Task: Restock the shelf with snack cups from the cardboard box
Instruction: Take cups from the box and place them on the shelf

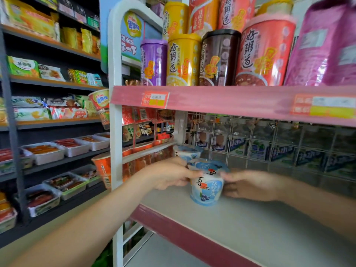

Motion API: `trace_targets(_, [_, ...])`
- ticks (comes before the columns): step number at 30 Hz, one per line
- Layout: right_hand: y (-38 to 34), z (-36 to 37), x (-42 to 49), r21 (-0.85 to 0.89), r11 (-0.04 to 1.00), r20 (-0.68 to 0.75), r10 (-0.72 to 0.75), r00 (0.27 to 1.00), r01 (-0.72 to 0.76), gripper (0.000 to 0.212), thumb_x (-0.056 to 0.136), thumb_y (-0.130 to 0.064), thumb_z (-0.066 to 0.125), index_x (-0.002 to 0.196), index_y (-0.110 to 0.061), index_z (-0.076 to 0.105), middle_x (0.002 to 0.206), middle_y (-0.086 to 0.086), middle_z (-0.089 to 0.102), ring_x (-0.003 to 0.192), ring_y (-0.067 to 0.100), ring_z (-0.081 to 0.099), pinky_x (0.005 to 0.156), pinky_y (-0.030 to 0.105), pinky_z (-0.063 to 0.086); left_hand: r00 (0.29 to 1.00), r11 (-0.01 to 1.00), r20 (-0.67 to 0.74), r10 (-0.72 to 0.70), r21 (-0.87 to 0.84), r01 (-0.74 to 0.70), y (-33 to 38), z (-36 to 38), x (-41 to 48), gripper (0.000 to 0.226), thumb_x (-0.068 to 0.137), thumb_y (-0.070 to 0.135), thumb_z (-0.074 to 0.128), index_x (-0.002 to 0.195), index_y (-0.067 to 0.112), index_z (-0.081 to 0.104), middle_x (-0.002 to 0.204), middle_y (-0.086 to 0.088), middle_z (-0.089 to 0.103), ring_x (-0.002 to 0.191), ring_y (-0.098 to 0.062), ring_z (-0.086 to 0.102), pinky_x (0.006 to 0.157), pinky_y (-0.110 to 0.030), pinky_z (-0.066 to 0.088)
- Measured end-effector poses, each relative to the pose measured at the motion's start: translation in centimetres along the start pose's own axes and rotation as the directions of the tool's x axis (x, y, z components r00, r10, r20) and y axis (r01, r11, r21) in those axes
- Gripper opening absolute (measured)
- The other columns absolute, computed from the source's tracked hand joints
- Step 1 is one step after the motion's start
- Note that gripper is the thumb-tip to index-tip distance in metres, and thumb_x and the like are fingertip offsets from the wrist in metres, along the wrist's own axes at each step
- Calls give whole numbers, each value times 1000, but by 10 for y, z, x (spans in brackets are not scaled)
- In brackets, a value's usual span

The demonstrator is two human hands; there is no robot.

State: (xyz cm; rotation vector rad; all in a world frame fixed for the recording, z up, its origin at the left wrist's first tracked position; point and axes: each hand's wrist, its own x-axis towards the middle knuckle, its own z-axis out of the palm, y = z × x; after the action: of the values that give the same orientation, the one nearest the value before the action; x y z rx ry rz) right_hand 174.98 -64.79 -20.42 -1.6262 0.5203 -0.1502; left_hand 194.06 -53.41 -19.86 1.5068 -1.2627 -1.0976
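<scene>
A blue-and-white snack cup (207, 186) with a blueberry picture stands on the grey shelf board (250, 224), near its left end. My left hand (169, 175) grips the cup's left side and my right hand (250, 186) grips its right side. Behind it another cup of the same kind (187, 152) stands further back on the same shelf. The cardboard box is out of view.
A pink-edged upper shelf (231, 101) hangs low over the hands and carries tall porridge cups (183, 60). A wire grid back panel (279, 143) closes the shelf's rear. The white end frame (115, 132) stands at left, with packed snack racks (48, 112) beyond it.
</scene>
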Motion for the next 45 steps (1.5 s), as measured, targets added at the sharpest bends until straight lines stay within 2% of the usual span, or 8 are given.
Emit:
trace_targets(4, [-1,15,4,-158,958,-118,-259,959,239,55,78,0,68,129,-14,50,117,0,68,110,14,63,88,22,51,974,983,-142,175,-25,-180,7,-5,5,31,88,14,63,116,3,60,116,-6,66,106,-12,62,97,-27,46])
trace_targets(8, [-26,14,25,-182,893,-212,-445,870,412,69,66,-8,80,128,-12,50,116,5,68,106,19,65,88,30,54,914,932,-260,313,-103,-348,25,-19,8,15,90,16,58,102,10,64,110,-5,67,99,-10,63,97,-26,45])
trace_targets(13, [-50,12,70,-260,846,-357,-533,768,466,48,72,-16,80,115,-14,59,111,4,70,101,18,67,91,39,53,864,936,-421,275,-89,-342,45,-29,28,43,96,38,48,134,19,46,105,8,61,86,-9,58,81,-32,46])
trace_targets(19, [-60,11,114,-323,834,-530,-550,645,446,47,70,-22,82,103,-16,50,93,-4,65,84,10,63,72,24,54,816,951,-545,190,-105,-291,42,-37,68,47,98,48,32,133,18,42,133,0,52,118,-25,54,99,-41,46])
trace_targets(25, [-41,-3,138,-284,859,-476,-512,715,426,44,75,-11,78,112,-13,55,106,0,67,82,2,63,60,11,49,848,980,-490,201,94,-177,9,-45,98,54,102,33,33,150,26,11,154,-2,26,136,-23,33,103,-34,31])
trace_targets(31, [-25,-14,148,-219,906,-332,-419,845,363,35,73,-4,76,101,-20,63,106,2,71,88,10,68,71,23,53,900,993,-422,111,22,-112,-15,-47,116,39,95,9,47,134,14,44,131,-7,53,118,-23,49,94,-35,40])
trace_targets(41, [-12,-5,158,-124,931,-499,-357,790,343,26,79,-7,73,98,-19,60,92,-1,68,74,6,65,52,14,50,890,989,-454,46,-108,-106,-25,-54,135,45,95,8,48,138,15,39,129,-10,53,119,-26,50,100,-36,42])
trace_targets(45, [-10,1,151,-90,941,-527,-322,787,325,35,76,-12,77,108,-14,62,102,2,70,86,14,68,70,26,58,802,989,-593,65,-70,-132,-25,-43,110,37,96,20,50,132,13,49,128,-7,56,118,-23,51,88,-28,40])
